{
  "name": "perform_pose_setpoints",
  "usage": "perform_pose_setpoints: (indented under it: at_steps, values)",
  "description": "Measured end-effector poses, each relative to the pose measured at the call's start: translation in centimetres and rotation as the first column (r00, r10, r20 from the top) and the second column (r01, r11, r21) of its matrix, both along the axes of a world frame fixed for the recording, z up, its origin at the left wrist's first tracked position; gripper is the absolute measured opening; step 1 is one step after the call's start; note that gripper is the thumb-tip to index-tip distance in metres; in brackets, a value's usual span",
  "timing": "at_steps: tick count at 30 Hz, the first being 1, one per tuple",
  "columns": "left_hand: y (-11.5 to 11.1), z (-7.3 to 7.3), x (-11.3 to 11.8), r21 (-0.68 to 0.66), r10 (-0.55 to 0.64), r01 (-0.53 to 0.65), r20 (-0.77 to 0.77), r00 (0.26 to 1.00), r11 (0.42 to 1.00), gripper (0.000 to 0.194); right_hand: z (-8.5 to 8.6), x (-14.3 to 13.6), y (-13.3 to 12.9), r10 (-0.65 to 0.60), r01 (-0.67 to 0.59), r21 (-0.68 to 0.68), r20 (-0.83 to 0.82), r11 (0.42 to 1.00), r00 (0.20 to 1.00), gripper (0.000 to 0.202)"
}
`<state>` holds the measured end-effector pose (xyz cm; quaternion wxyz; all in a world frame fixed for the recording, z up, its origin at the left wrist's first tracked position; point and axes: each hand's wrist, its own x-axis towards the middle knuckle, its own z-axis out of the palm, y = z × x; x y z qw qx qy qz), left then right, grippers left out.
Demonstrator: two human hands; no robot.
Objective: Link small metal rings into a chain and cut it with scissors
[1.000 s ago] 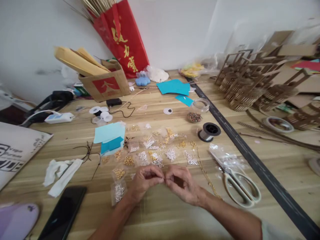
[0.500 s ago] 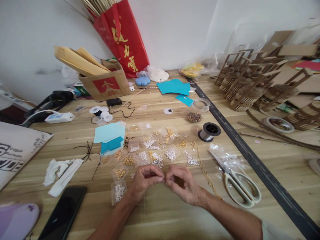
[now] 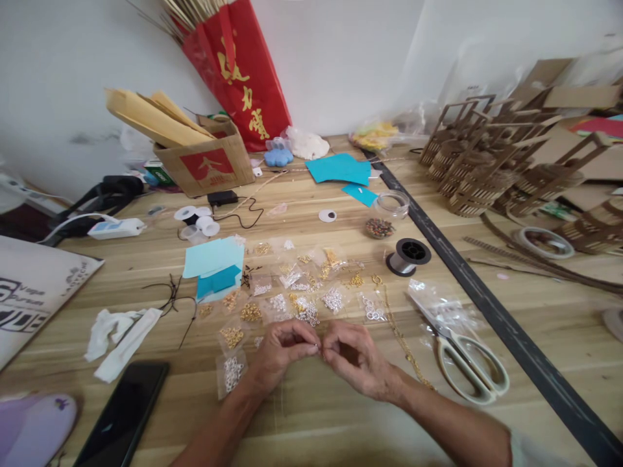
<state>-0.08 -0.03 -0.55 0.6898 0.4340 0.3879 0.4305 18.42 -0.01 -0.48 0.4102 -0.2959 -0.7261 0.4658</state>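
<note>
My left hand (image 3: 285,353) and my right hand (image 3: 357,360) meet over the wooden table (image 3: 321,428), fingertips pinched close together. What sits between the fingertips is too small to name. A thin, pale line hangs below my left hand, hardly visible. Just beyond the hands lie small clear bags of silver beads (image 3: 333,299) and gold beads (image 3: 251,312). A bag of silver rings (image 3: 374,307) and a gold chain (image 3: 402,337) are to the right of my right hand. A bag of silver findings (image 3: 233,375) lies beside my left wrist.
White-handled scissors (image 3: 470,363) lie at right, near a wire spool (image 3: 409,257) and a jar of mixed beads (image 3: 379,227). A phone (image 3: 124,415) is at front left. Blue paper cards (image 3: 214,256), a cardboard box (image 3: 209,162) and small wooden lantern-like pieces (image 3: 477,185) stand farther out.
</note>
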Motion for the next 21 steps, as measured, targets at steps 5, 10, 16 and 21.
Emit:
perform_pose_setpoints:
  at_steps: [5, 10, 16, 21]
  values:
    - [-0.17, 0.04, -0.02, -0.004, -0.012, 0.012, -0.026, 1.0, 1.0, 0.007, 0.11, -0.05, 0.03, -0.008, 0.007, 0.006, 0.019, 1.0, 1.0, 0.011]
    - [-0.11, 0.2, -0.04, -0.004, -0.019, 0.019, -0.056, 0.998, 1.0, 0.009, 0.1, -0.04, 0.03, -0.006, 0.006, 0.01, 0.023, 1.0, 1.0, 0.011]
    - [-0.13, 0.16, -0.09, -0.003, -0.009, 0.009, -0.096, 0.995, 1.0, 0.009, 0.14, 0.0, 0.09, -0.007, 0.007, 0.019, 0.007, 1.0, 1.0, 0.012]
    - [-0.11, 0.29, 0.0, 0.021, -0.028, 0.03, -0.076, 0.997, 0.999, 0.005, 0.04, -0.03, 0.09, 0.001, -0.001, -0.004, 0.001, 1.0, 1.0, 0.013]
